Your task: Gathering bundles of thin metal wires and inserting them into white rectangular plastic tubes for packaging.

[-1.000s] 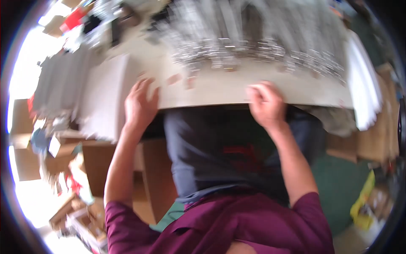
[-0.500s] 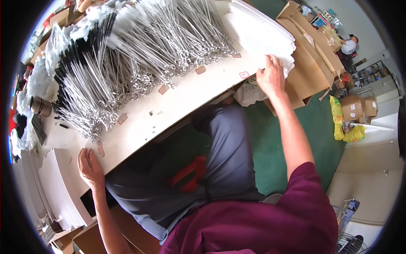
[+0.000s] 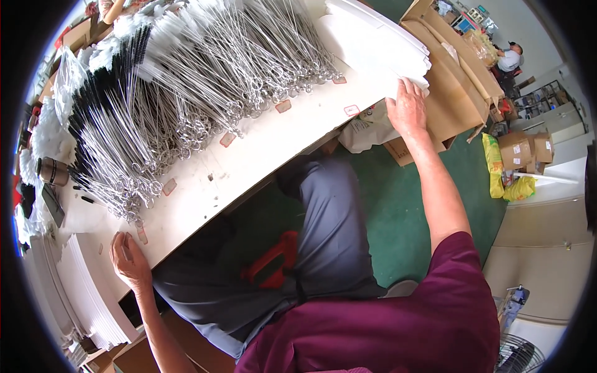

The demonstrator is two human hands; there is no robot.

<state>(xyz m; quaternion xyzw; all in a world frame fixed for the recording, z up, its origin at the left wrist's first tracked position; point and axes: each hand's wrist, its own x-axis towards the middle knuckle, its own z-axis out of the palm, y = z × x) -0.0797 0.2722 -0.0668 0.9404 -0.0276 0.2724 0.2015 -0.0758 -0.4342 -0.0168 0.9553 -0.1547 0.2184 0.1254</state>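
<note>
My left hand (image 3: pixel 129 260) rests at the near left edge of the white table (image 3: pixel 249 149), fingers loosely bent, with nothing visible in it. At the table's right end, my right hand (image 3: pixel 408 110) reaches out flat, its fingertips at the near corner of a stack of white sheets (image 3: pixel 373 46). Whether they touch the sheets or only the table edge is hard to tell. Between the hands, bundles of thin wire brushes (image 3: pixel 193 87) lie across the table. Their ring ends point toward me; some have black bristles (image 3: pixel 102 87), others pale ones.
Small red-edged labels (image 3: pixel 283 106) lie along the table front. A brown cup (image 3: pixel 53 171) stands at the left, above a stack of white boards (image 3: pixel 93 280). An open cardboard box (image 3: pixel 451 84) is beyond my right hand. Another person (image 3: pixel 510 59) is at the far right.
My right hand has slid slightly toward me and to the right along the table's end. The table appears shifted left and my left hand lower, partly because the view moved.
</note>
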